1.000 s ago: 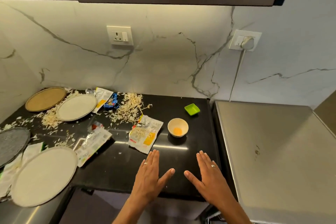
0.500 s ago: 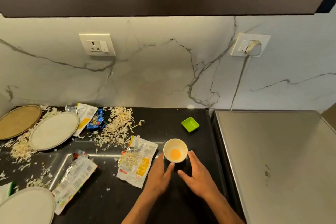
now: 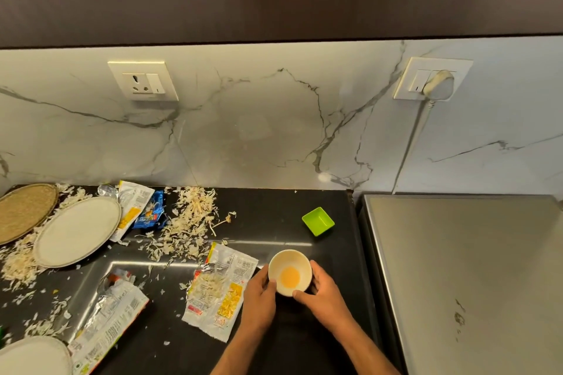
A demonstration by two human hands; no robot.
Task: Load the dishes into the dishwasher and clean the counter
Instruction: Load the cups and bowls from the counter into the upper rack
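Note:
A small cream bowl (image 3: 289, 265) with an orange residue in its bottom sits on the black counter (image 3: 274, 210). My left hand (image 3: 259, 298) grips its left side and my right hand (image 3: 323, 292) grips its right side, thumb on the near rim. A small green square dish (image 3: 318, 221) stands beyond the bowl. To the left lie a white plate (image 3: 77, 231), a woven brown plate (image 3: 23, 211) and, at the bottom left edge, another white plate (image 3: 33, 356).
Empty noodle wrappers (image 3: 219, 289) (image 3: 106, 320) (image 3: 132, 207), a blue packet (image 3: 149, 213) and scattered pale peelings (image 3: 189, 222) litter the counter. A steel appliance top (image 3: 469, 277) adjoins on the right. Wall sockets (image 3: 143, 81) and a plugged cord (image 3: 435, 85) are on the marble backsplash.
Both hands moved forward from lying flat near the counter's front edge and closed around the cream bowl. The camera tilted closer to the counter.

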